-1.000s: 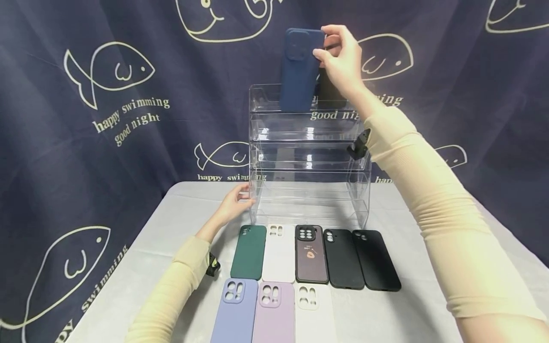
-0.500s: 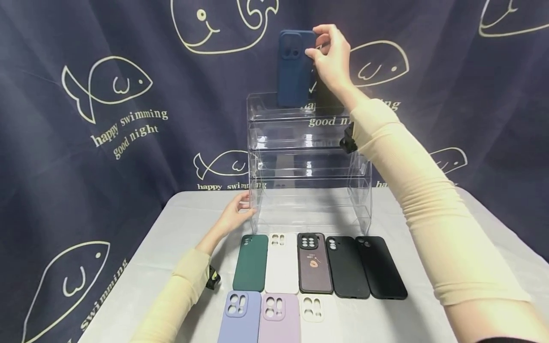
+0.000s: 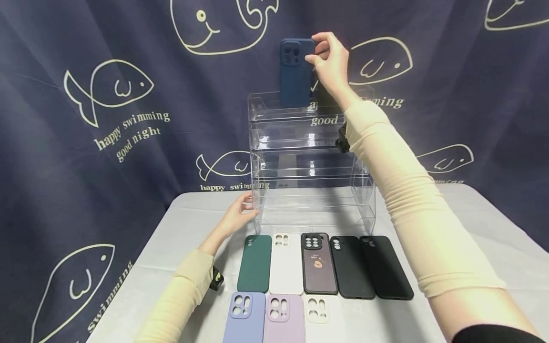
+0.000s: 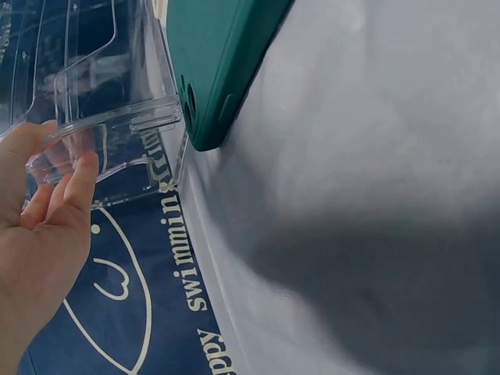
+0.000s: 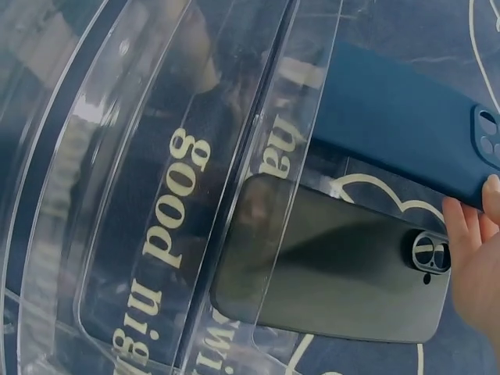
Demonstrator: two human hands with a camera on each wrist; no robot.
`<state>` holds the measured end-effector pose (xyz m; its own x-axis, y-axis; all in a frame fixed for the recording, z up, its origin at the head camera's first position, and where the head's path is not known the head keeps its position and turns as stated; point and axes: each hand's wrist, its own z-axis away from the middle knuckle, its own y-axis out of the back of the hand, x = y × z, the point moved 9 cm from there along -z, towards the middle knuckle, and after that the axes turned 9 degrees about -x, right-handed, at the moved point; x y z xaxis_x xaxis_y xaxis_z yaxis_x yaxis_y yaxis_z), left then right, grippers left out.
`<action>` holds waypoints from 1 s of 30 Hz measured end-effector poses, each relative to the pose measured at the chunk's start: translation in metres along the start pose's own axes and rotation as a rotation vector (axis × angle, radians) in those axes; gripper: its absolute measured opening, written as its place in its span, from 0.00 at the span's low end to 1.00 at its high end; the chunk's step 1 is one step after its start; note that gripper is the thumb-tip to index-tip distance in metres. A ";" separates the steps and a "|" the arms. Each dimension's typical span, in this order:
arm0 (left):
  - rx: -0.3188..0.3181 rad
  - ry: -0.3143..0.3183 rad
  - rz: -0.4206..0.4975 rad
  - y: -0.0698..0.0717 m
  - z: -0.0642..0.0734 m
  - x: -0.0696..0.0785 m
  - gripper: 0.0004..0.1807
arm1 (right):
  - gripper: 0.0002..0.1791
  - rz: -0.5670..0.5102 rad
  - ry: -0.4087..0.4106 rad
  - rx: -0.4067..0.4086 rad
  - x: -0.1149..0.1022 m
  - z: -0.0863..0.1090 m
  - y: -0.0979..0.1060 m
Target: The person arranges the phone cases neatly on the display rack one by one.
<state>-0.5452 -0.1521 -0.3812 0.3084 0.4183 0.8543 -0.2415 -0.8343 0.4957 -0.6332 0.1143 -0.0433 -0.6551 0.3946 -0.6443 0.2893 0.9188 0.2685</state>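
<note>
My right hand (image 3: 333, 64) pinches a dark blue phone case (image 3: 296, 78) by its upper right edge. The case stands upright at the top tier of a clear display rack (image 3: 315, 212), its lower end behind the clear front lip in the right wrist view. Beside it in that tier leans a dark olive-black phone case (image 5: 344, 266), mostly hidden by my wrist in the head view. With thumb and fingers, my left hand (image 4: 47, 242) holds the rack's side edge low on the left. A green phone case (image 3: 254, 263) lies on the table close to that hand.
In the row with the green case lie a white case (image 3: 286, 264), a brown-black patterned case (image 3: 319, 264) and two black cases (image 3: 352, 267). Nearer are a periwinkle case (image 3: 244, 324), a purple case (image 3: 285, 324) and another white case (image 3: 319, 312). A navy curtain (image 3: 128, 38) hangs behind.
The blue case has shifted back and slightly down at the rack's top tier, with the right hand and forearm moving a little left. The left hand keeps its hold on the rack.
</note>
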 end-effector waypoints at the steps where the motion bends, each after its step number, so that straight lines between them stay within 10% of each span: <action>1: -0.001 0.001 0.007 -0.002 0.000 0.000 0.34 | 0.21 -0.011 -0.006 -0.003 0.001 0.000 0.000; 16: -0.012 0.002 0.012 -0.009 -0.002 0.003 0.36 | 0.14 0.214 -0.010 0.041 0.008 0.005 0.004; 30: -0.011 0.006 0.002 -0.002 0.001 -0.002 0.34 | 0.16 0.226 0.013 -0.172 0.009 0.027 -0.007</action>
<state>-0.5446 -0.1510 -0.3841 0.3023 0.4190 0.8562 -0.2520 -0.8311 0.4957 -0.6224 0.1117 -0.0706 -0.5968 0.5886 -0.5453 0.3071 0.7954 0.5225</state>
